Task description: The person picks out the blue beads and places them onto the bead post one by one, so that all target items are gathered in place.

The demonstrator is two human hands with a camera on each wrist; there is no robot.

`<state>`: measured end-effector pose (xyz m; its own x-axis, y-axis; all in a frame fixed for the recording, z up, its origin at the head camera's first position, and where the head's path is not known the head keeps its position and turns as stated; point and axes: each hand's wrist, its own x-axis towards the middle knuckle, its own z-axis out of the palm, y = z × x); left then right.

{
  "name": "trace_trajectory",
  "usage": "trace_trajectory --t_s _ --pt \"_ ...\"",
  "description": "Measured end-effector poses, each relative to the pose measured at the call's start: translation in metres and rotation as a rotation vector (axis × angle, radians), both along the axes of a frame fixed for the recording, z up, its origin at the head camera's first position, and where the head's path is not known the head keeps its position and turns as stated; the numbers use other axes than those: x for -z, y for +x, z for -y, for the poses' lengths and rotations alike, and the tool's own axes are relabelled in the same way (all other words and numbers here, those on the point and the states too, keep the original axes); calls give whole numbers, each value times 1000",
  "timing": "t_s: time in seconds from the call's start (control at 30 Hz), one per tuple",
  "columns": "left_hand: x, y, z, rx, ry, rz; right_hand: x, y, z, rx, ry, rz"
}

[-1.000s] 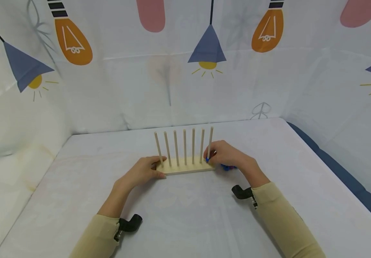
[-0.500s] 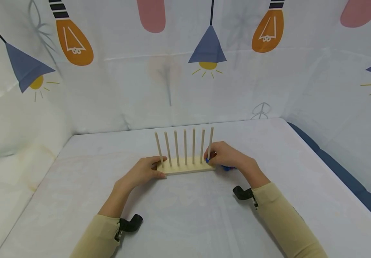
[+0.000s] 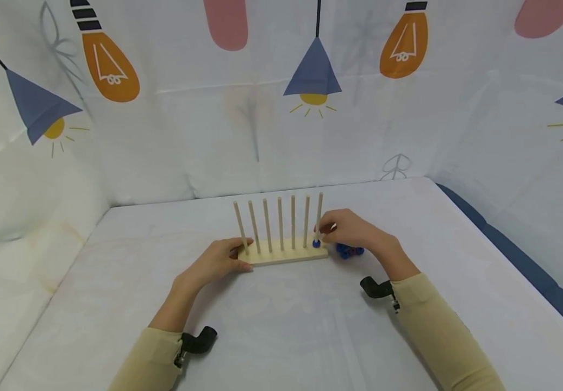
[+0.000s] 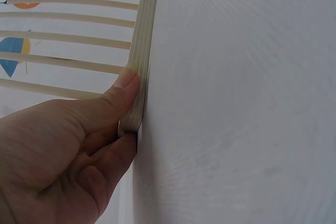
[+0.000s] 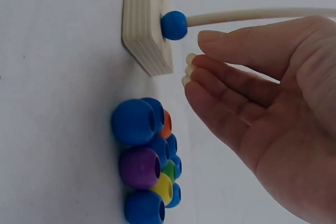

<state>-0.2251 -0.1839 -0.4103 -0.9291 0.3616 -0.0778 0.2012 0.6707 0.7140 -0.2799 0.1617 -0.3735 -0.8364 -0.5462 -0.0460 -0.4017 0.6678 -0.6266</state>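
On the tabletop [image 3: 281, 326], the wooden rack [image 3: 288, 258] runs left to right, right end slightly farther, its pegs [image 3: 280, 222] pointing up. The left hand [image 3: 217, 258] grips its left end; the right hand [image 3: 347, 227], fingers loosely parted and holding nothing, is just beside the blue bead [image 5: 174, 25] on the rightmost peg [image 3: 320, 207].

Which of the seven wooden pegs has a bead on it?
The rightmost peg, at the end beside the right hand: a blue bead sits at its foot, while the other six pegs are bare.
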Motion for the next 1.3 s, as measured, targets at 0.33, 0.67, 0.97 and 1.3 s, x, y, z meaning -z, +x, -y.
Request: trace_trajectory --t_s 0.33,0.67,0.97,1.3 --pt "0 -2 -1 12 -3 -12 -8 1 -14 34 -71 -30" --pt "0 -1 0 8 -4 -5 -12 -4 -24 78 -46 -74" --pt "0 -1 0 1 -15 -3 -6 -11 -39 135 60 -47" --pt "1 -1 0 0 -5 2 -2 -15 -52 168 173 -1"
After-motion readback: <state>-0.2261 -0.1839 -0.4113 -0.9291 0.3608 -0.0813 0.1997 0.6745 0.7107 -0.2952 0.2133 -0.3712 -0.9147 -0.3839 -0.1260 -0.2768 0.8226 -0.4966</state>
